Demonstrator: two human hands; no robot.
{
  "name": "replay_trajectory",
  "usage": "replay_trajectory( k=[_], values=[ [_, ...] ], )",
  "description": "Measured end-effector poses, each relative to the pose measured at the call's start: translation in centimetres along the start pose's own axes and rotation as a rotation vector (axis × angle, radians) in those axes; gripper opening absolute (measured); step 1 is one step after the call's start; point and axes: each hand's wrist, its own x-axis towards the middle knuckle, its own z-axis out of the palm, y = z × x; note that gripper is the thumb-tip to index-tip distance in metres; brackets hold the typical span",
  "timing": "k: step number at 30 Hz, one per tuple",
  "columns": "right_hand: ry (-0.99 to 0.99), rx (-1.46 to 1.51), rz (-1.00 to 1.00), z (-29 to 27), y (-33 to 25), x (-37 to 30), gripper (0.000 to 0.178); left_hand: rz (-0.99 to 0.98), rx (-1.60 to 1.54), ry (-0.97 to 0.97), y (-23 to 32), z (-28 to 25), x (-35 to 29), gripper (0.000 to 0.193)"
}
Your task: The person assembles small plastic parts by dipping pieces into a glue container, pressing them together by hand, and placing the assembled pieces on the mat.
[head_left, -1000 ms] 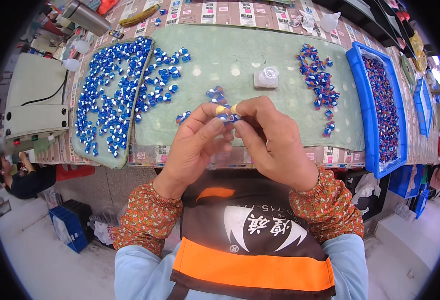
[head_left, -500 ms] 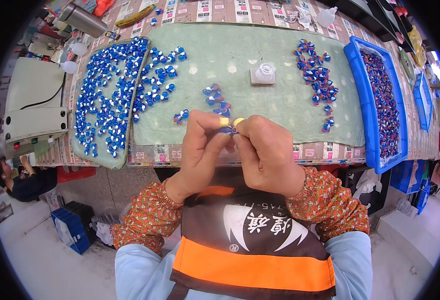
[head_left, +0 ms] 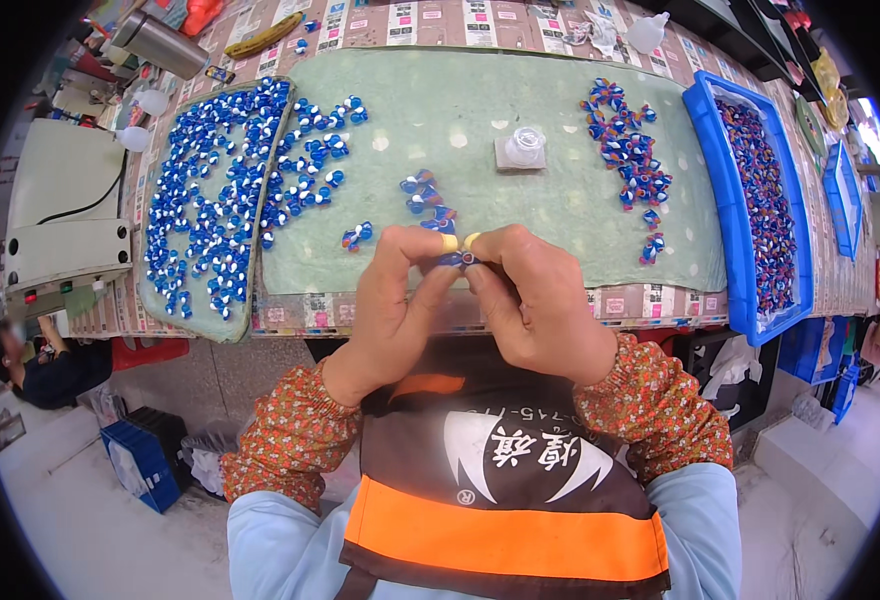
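My left hand and my right hand meet over the near edge of the green mat, thumbs and forefingers pinched. Between them they grip a small blue plastic piece; its finer details are too small to tell. Yellow wraps cover both forefinger tips. Just beyond my hands lie a few blue and orange pieces, and a small cluster sits to the left. Many blue and white pieces spread at the left, while blue, orange and white ones lie at the right.
A clear round container stands on a small block at mid-mat. At right, a blue tray holds many pieces. A metal flask and a banana lie at the back left. Another person sits at far left.
My right hand's fingers have shifted slightly around the small blue piece, with the forefinger now a little more extended. Both hands stay together in about the same place.
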Motion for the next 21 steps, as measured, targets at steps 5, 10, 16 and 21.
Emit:
replay_trajectory(
  k=[5,10,16,21],
  values=[
    [-0.119,-0.065,0.275,-3.7,0.1,0.5,0.017,0.108,0.488,0.01,0.2,-2.4,1.8,0.023],
    [0.066,-0.465,0.333,-9.3,5.3,-0.5,0.009,-0.017,0.654,-0.043,-0.9,-3.5,1.6,0.023],
    [-0.023,-0.881,0.242,-9.5,6.3,-1.2,0.009,-0.029,0.747,0.022,-0.7,-4.0,1.8,0.02],
    [-0.065,-0.949,0.223,-8.5,6.2,-1.4,0.014,-0.027,0.713,0.057,-1.8,-6.3,2.8,0.018]
  ],
)
